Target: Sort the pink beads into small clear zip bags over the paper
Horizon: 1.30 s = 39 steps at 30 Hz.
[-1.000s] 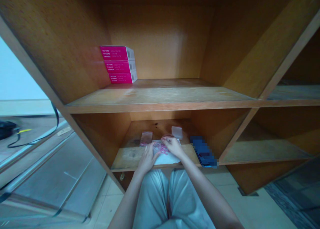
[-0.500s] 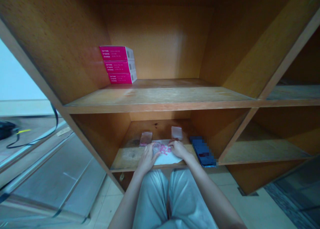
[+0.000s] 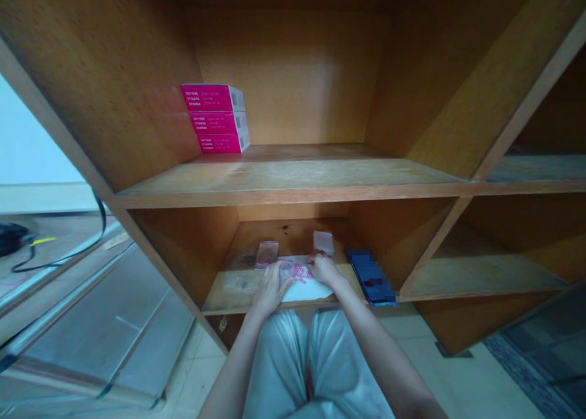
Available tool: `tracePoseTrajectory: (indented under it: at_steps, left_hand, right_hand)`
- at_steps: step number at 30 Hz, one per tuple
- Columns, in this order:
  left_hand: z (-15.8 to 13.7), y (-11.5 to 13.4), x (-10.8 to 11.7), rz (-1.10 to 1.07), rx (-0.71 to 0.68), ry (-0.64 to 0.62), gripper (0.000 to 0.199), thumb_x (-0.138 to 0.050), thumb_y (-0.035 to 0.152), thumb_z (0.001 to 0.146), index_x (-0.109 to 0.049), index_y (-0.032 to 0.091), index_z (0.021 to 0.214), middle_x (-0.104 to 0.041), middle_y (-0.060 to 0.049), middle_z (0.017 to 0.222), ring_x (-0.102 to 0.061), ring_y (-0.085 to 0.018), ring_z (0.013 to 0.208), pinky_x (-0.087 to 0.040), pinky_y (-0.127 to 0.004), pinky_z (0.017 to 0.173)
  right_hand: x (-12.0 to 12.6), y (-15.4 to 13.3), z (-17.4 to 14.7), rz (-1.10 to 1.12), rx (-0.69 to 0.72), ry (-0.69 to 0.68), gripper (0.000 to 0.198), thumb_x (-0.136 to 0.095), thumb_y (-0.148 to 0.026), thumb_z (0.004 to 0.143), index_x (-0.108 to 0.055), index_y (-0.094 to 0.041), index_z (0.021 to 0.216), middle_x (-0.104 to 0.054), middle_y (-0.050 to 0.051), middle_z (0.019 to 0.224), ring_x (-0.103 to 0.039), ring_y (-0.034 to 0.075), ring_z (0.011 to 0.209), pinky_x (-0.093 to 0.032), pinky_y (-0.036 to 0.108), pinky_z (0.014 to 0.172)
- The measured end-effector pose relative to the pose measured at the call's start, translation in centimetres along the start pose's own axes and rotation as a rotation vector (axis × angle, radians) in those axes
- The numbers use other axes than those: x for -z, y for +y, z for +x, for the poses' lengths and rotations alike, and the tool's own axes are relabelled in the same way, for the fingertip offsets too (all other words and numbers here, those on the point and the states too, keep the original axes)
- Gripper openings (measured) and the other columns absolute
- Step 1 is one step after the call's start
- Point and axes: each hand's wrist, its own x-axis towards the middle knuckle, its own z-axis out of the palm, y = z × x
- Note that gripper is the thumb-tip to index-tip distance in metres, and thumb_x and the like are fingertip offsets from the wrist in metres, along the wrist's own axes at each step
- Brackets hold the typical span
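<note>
Small pink-red pieces point(image 3: 302, 275), too small to tell as pills or beads, lie scattered on a white sheet point(image 3: 304, 293) on the lower shelf. My left hand point(image 3: 270, 291) rests at the sheet's left edge, thumb and fingers bent around a clear plastic bag point(image 3: 287, 267). At the right side of the pieces, my right hand point(image 3: 325, 269) has its fingers drawn together; whatever is between them is hidden. Behind the left hand lies another clear bag point(image 3: 267, 253) with pink pieces at its bottom. A small pale clear bag point(image 3: 323, 242) lies just behind the right hand.
A dark blue phone point(image 3: 372, 277) lies to the right on the lower shelf point(image 3: 233, 286). Three stacked pink boxes point(image 3: 217, 121) stand on the upper shelf at the left. The upper board's edge point(image 3: 293, 195) runs above my hands. Glass-like panels point(image 3: 110, 327) lean at the left.
My right hand has shifted very slightly at the right side of the pink pieces, its fingers still drawn together. The left hand and the bags have stayed in place.
</note>
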Motion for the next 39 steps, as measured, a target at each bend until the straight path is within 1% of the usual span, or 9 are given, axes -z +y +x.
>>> tracePoseTrajectory:
  at_steps: [4,9,14,17,20,25,30,33,39]
  left_hand:
    - [-0.1,-0.1,0.0,-0.002,0.004,-0.012,0.044,-0.041,0.039,0.083,-0.034,0.019,0.122,-0.046,-0.011,0.119,-0.041,-0.022,0.114,-0.033,-0.041,0.096]
    - [-0.1,-0.3,-0.1,-0.007,-0.003,-0.006,0.044,-0.042,0.039,0.083,-0.034,0.019,0.121,-0.047,-0.011,0.117,-0.040,-0.022,0.113,-0.033,-0.041,0.095]
    - [0.1,0.1,0.1,-0.035,-0.029,0.004,0.041,-0.043,0.037,0.083,-0.035,0.020,0.119,-0.048,-0.009,0.116,-0.041,-0.021,0.111,-0.034,-0.039,0.095]
    - [0.1,0.3,0.2,-0.044,-0.038,0.005,0.040,-0.043,0.037,0.083,-0.036,0.020,0.119,-0.048,-0.008,0.116,-0.041,-0.020,0.111,-0.034,-0.038,0.094]
    - [0.0,0.1,0.1,-0.031,-0.027,0.008,0.042,-0.043,0.037,0.083,-0.035,0.020,0.120,-0.048,-0.010,0.117,-0.041,-0.022,0.112,-0.034,-0.041,0.095]
    - [-0.1,-0.1,-0.1,-0.030,0.003,0.001,0.043,-0.043,0.037,0.083,-0.034,0.020,0.122,-0.047,-0.010,0.117,-0.042,-0.023,0.111,-0.034,-0.043,0.094]
    - [-0.1,-0.1,0.0,-0.024,0.011,-0.003,0.044,-0.042,0.038,0.083,-0.034,0.020,0.122,-0.046,-0.011,0.118,-0.041,-0.022,0.113,-0.033,-0.042,0.095]
    - [-0.1,-0.1,0.0,-0.017,0.011,-0.003,0.044,-0.042,0.038,0.083,-0.035,0.020,0.122,-0.046,-0.011,0.118,-0.041,-0.022,0.113,-0.033,-0.041,0.095]
    - [-0.1,-0.1,0.0,-0.007,0.011,-0.004,0.044,-0.042,0.039,0.083,-0.035,0.019,0.122,-0.047,-0.010,0.118,-0.041,-0.022,0.113,-0.033,-0.040,0.096]
  right_hand:
    - [-0.1,-0.3,0.2,0.076,0.029,0.084,0.017,-0.049,-0.014,0.073,-0.066,-0.015,0.074,-0.067,0.009,0.078,-0.061,0.018,0.074,-0.042,0.024,0.068]
    - [-0.9,-2.0,0.1,0.426,0.107,0.260,0.013,-0.048,-0.019,0.075,-0.061,-0.016,0.078,-0.064,0.003,0.077,-0.058,0.014,0.072,-0.042,0.022,0.067]
    - [-1.5,-3.9,-0.5,0.536,0.205,0.361,0.013,-0.051,-0.026,0.076,-0.060,-0.016,0.073,-0.063,0.005,0.083,-0.056,0.015,0.082,-0.042,0.025,0.076]
    - [-1.2,-4.3,-0.9,0.497,0.266,0.309,0.026,-0.047,-0.030,0.081,-0.060,-0.017,0.063,-0.064,0.005,0.081,-0.056,0.015,0.083,-0.040,0.025,0.079]
    - [-0.6,-3.9,-1.2,0.495,0.247,0.280,0.034,-0.041,-0.032,0.086,-0.061,-0.017,0.063,-0.065,0.005,0.079,-0.057,0.015,0.082,-0.041,0.025,0.079]
    - [-0.3,-1.7,-1.1,0.485,0.170,0.304,0.024,-0.043,-0.023,0.083,-0.064,-0.015,0.076,-0.066,0.007,0.086,-0.058,0.016,0.084,-0.041,0.026,0.080]
    - [-0.5,0.5,-1.5,0.326,0.123,0.175,0.021,-0.046,-0.013,0.076,-0.067,-0.014,0.080,-0.067,0.008,0.085,-0.060,0.016,0.081,-0.042,0.025,0.077]
    - [-0.5,0.9,-1.9,0.214,0.118,0.085,0.024,-0.045,-0.010,0.074,-0.069,-0.016,0.074,-0.069,0.007,0.081,-0.061,0.016,0.078,-0.041,0.024,0.076]
    - [-0.3,0.9,-1.8,0.115,0.096,0.108,0.028,-0.045,-0.008,0.073,-0.069,-0.016,0.085,-0.068,0.007,0.093,-0.060,0.016,0.089,-0.038,0.024,0.084]
